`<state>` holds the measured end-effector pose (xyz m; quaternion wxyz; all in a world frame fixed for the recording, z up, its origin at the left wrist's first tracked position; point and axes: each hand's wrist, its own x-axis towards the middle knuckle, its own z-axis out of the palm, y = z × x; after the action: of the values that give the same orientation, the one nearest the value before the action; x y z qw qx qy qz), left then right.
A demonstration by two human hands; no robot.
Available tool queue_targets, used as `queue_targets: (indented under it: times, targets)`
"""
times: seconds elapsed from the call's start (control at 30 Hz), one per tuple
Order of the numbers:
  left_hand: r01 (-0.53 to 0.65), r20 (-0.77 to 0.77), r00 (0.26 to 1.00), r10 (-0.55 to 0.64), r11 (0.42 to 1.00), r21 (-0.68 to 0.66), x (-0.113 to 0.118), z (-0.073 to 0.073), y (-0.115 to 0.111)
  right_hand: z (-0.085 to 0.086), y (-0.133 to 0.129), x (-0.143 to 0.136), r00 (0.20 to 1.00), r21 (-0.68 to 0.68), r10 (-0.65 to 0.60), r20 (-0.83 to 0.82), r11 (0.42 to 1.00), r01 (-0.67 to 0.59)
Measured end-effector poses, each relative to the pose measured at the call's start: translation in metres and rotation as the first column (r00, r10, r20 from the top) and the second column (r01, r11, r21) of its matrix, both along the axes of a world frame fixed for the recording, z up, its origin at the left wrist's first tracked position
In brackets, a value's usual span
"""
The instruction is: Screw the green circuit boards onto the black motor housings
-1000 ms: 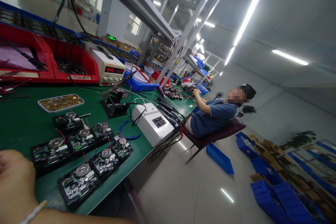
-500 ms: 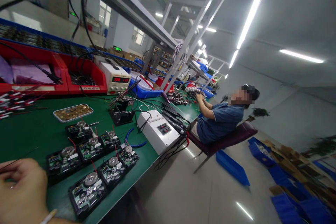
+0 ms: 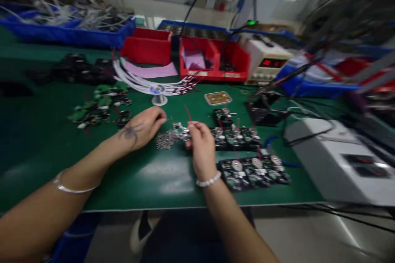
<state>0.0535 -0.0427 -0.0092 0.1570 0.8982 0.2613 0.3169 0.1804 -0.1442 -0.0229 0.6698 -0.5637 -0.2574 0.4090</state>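
On my feed the right hand (image 3: 203,141) has its fingers closed around a small assembly (image 3: 182,131), held just over the worktop (image 3: 148,185) by a loose pile of metal pins (image 3: 166,139); a red wire (image 3: 188,113) sticks up at its fingertips. The left hand (image 3: 145,127) hovers on the other side of the pile, fingers drawn together; I cannot tell whether they grasp anything.

Beyond the hands I have a shallow tray (image 3: 206,98) with a pale rim, spread with brass-coloured bits. Behind it two red bins stand side by side: a pinkish sheet lies in the left one (image 3: 193,76), dark tangled pieces in the right one (image 3: 234,78). A third red bin (image 3: 146,51) sits farther left; I cannot make out its inside. The long blue bin (image 3: 98,40) at far left is heaped with white and grey cables. Right of the power supply (image 3: 265,59), another blue bin (image 3: 321,91) holds pale material, blurred for me. Near the right hand, modules (image 3: 256,172) in black frames sit in rows.
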Motion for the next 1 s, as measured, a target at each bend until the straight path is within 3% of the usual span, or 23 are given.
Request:
queue_targets:
  times: [0.1, 0.2, 0.37, 0.73, 1.0]
  targets:
    - [0.017, -0.021, 1.000, -0.015, 0.996, 0.083, -0.014, 0.008, -0.001, -0.007, 0.003, 0.006, 0.998, 0.064, -0.013, -0.063, 0.998, 0.017]
    - [0.122, 0.068, 0.989, -0.132, 0.984, 0.131, -0.005, 0.016, -0.014, -0.004, 0.000, 0.009, 0.997, 0.090, -0.027, -0.070, 0.995, 0.033]
    - [0.256, 0.057, 0.962, -0.266, 0.956, 0.147, 0.000, 0.023, -0.029, 0.001, -0.002, 0.006, 0.997, 0.097, -0.049, -0.056, 0.994, 0.054]
    - [0.283, 0.107, 0.945, -0.308, 0.937, 0.205, 0.004, 0.011, -0.028, 0.000, -0.002, 0.005, 0.998, 0.113, -0.021, -0.056, 0.993, 0.027]
    - [0.321, 0.048, 0.936, -0.349, 0.902, 0.288, 0.001, 0.010, -0.025, 0.000, -0.001, 0.005, 0.998, 0.112, -0.002, -0.066, 0.994, 0.010]
